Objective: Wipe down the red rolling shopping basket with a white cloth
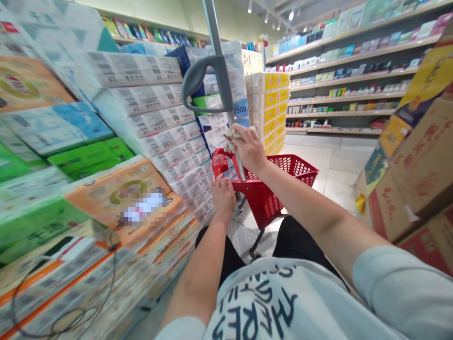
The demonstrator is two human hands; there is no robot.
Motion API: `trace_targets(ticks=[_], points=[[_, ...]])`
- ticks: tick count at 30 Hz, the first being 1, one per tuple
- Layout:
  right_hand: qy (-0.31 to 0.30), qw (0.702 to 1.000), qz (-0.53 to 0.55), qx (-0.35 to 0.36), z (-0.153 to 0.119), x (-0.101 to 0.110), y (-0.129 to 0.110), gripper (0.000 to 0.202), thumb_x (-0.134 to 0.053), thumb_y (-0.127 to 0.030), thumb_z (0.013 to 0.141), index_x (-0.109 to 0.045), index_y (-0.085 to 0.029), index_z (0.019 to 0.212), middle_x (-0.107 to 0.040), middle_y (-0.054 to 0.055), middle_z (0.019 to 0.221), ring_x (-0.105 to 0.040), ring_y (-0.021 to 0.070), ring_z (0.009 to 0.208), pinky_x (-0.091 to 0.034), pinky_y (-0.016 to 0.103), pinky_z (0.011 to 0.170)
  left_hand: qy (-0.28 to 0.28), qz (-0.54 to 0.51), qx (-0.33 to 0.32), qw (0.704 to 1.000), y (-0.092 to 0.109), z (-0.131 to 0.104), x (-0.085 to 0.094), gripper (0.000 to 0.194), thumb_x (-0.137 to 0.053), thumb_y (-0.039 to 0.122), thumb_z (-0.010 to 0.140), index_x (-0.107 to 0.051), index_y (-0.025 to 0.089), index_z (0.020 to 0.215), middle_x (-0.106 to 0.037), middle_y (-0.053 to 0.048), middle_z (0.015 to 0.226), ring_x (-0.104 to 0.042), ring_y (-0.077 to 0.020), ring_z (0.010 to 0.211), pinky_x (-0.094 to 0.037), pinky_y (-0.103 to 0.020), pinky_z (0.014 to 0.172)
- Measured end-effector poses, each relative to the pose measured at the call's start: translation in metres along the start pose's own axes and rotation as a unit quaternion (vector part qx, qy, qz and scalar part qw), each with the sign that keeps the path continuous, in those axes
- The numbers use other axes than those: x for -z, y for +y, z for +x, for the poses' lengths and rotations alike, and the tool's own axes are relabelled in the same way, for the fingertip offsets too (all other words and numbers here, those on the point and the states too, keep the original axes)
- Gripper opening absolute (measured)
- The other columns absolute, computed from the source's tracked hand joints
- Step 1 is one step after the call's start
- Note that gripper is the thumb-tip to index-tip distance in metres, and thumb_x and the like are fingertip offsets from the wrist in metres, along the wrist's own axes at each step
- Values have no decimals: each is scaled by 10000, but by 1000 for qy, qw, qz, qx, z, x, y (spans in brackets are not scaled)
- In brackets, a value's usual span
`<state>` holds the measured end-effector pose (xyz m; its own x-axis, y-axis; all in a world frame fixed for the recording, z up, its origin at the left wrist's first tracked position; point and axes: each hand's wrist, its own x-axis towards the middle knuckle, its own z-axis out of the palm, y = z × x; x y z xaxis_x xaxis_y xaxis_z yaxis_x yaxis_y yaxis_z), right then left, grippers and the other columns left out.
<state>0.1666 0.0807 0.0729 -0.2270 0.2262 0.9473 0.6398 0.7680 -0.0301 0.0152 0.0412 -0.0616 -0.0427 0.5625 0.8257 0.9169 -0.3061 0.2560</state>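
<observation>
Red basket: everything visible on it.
The basket is red, apparently plastic, with perforated walls and a smooth near end. It stands upright on thin legs with dark casters. A grey pole rises at its near edge, by a red grip. The left hand holds that edge; the right presses a cloth to the pole.

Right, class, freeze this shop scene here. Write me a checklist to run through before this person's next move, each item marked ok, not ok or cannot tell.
1. Cloth held in the right hand against the metal pole: ok.
2. Left hand touching the red shopping trolley: ok.
3. Grey loop handle free of both hands: ok.
4. Trolley wheel locked against rolling: cannot tell.
5. Whole inside of the trolley basket in view: not ok, its wall and the right arm hide part.
6. Black cable neatly coiled: not ok, it lies in loose loops.
</observation>
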Motion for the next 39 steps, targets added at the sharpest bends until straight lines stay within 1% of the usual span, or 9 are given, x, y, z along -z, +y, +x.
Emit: trace_targets(ticks=[3,7,9,16,23,29,33,36,39], points=[[-28,999,-16,14,-7,-2,-1,313,-390,-208,967,-632,-188,1164,-404,50,1456,-304,232,1360,-287,418,1147,-9,0,0,1000,1,0,1,263,-325,270,958,-560,173,1025,-547,-152,1268,-372,-259,1337,-249,-518,1138],[-103,993,-35,49,-65,-6,-2,334,-470,-175,914,-608,-173,1218,-395,63,1475,-329,267,1344,-305,437,1132,-25,4,6,1000,0,1,3,275,-329,299,959,-572,189,1028,-554,-141,1268,-385,-264,1329,-253,-515,1135],[-128,988,-44,69,-82,-7,-1,313,-489,-183,910,-627,-173,1191,-434,62,1449,-354,276,1317,-337,441,1110,-25,9,13,1000,-1,1,4,285,-324,300,960,-577,190,1029,-555,-145,1267,-393,-268,1320,-266,-512,1125],[-156,982,-23,104,-64,-8,3,303,-453,-156,944,-610,-153,1203,-535,103,1339,-445,224,1202,-375,428,1075,-16,21,4,1000,1,2,4,290,-312,296,969,-570,183,1040,-543,-144,1280,-423,-264,1294,-257,-496,1129],[-169,979,-17,111,-132,-14,1,287,-472,-214,954,-616,-172,1199,-592,88,1262,-478,221,1200,-405,428,1053,-14,18,2,1000,-2,2,2,276,-348,283,957,-590,187,1045,-551,-139,1278,-370,-287,1340,-287,-534,1112],[-172,976,-15,129,-130,-14,10,247,-500,-212,948,-649,-226,1144,-605,43,1274,-426,212,1283,-376,430,1078,-11,8,7,1000,-1,1,3,278,-357,275,952,-599,189,1060,-555,-150,1272,-363,-284,1350,-298,-546,1107],[-190,972,-12,138,-158,-15,11,278,-491,-164,940,-640,-195,1173,-565,70,1329,-435,229,1281,-398,436,1060,-14,26,5,1000,0,0,4,292,-351,278,956,-599,182,1077,-549,-147,1287,-338,-291,1365,-302,-547,1104],[-244,957,-20,155,-182,-17,11,232,-494,-147,927,-692,-192,1039,-570,67,1322,-489,238,1213,-440,433,1014,-11,38,4,999,0,1,3,289,-351,277,957,-601,179,1064,-554,-141,1280,-342,-288,1364,-304,-535,1109],[-274,948,-21,164,-188,-24,8,201,-514,-154,913,-711,-190,933,-577,70,1305,-479,253,1218,-446,443,1001,-14,45,1,999,-1,3,2,284,-352,270,957,-600,176,1057,-557,-140,1278,-353,-288,1359,-306,-528,1111]])
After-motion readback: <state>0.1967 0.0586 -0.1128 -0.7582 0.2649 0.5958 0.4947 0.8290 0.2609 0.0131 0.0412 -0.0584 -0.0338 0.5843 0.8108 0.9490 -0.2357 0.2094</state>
